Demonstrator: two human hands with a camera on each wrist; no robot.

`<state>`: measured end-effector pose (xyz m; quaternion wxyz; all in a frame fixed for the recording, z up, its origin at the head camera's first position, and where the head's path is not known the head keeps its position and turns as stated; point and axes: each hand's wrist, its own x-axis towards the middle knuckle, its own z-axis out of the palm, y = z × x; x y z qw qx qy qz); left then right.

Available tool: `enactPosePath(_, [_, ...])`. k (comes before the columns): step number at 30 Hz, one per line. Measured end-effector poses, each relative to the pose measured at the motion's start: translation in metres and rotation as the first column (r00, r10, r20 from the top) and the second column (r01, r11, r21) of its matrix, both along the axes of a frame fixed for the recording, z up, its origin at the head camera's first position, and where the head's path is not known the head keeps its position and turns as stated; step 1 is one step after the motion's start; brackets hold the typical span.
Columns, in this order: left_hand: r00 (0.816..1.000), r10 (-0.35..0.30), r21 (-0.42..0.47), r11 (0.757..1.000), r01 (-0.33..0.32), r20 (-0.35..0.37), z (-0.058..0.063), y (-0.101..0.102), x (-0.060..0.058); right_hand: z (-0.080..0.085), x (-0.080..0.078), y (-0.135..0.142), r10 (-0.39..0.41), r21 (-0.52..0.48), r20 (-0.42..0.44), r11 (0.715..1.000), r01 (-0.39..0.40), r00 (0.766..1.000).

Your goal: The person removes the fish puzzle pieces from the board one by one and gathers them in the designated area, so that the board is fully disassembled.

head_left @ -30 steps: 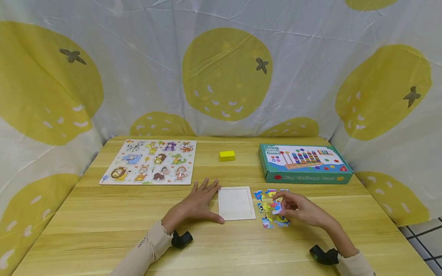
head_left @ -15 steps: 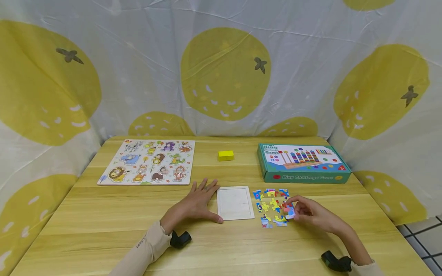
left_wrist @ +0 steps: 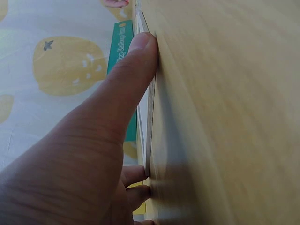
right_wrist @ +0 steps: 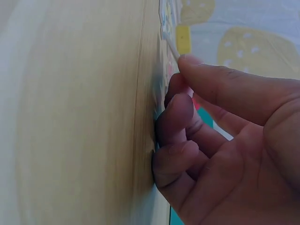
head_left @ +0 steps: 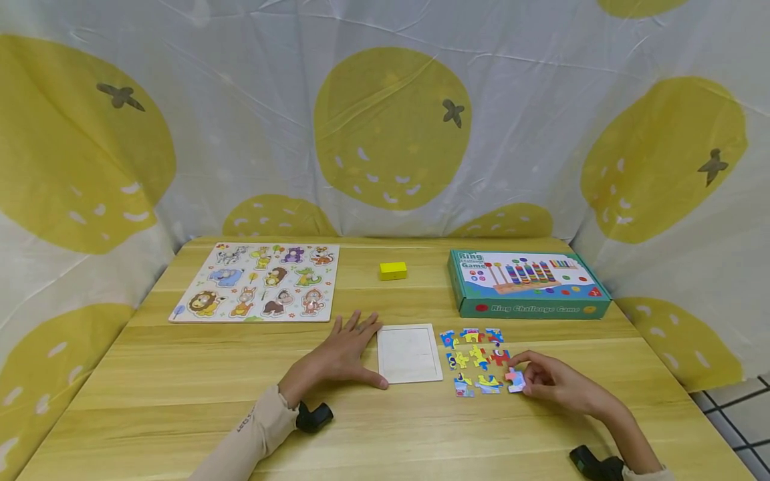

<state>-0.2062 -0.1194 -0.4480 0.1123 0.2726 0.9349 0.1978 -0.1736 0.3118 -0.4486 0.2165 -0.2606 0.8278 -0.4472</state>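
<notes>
My left hand lies with fingers spread against the left side of a white wooden puzzle tray; its thumb touches the near corner. Right of the tray, several colourful jigsaw pieces lie loosely apart in rows on the table. At the near right of this group, my right hand pinches a pink and light-blue jigsaw piece by its right edge, between thumb and forefinger. In the right wrist view the other fingers are curled close to the tabletop, and the piece is mostly hidden.
An animal puzzle board lies at the back left. A yellow block stands behind the tray. At the back right is a green Ring Challenge Game box. A fruit-patterned curtain hangs around the table.
My right hand has moved right and nearer with the pink and light-blue jigsaw piece, from above the group to its near right corner. My left hand stays at the tray.
</notes>
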Motion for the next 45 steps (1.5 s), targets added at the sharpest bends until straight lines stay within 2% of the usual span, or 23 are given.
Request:
enactPosePath(15, [1.0,0.004,-0.006,1.0,-0.004,0.002,-0.0015,0.0,-0.0001,-0.0037,0.0021,-0.0044,0.031,-0.047,-0.056,0.998,-0.034,0.998])
enactPosePath(32, [1.0,0.006,-0.013,1.0,-0.006,0.001,-0.0012,0.0,0.0002,-0.0015,0.0029,-0.0058,0.003,-0.023,-0.025,1.0,-0.004,1.0])
enactPosePath(45, [1.0,0.007,0.004,1.0,-0.007,0.007,0.0,0.0001,0.0009,-0.0044,0.0029,-0.0065,0.011,-0.044,-0.087,0.999,-0.015,0.996])
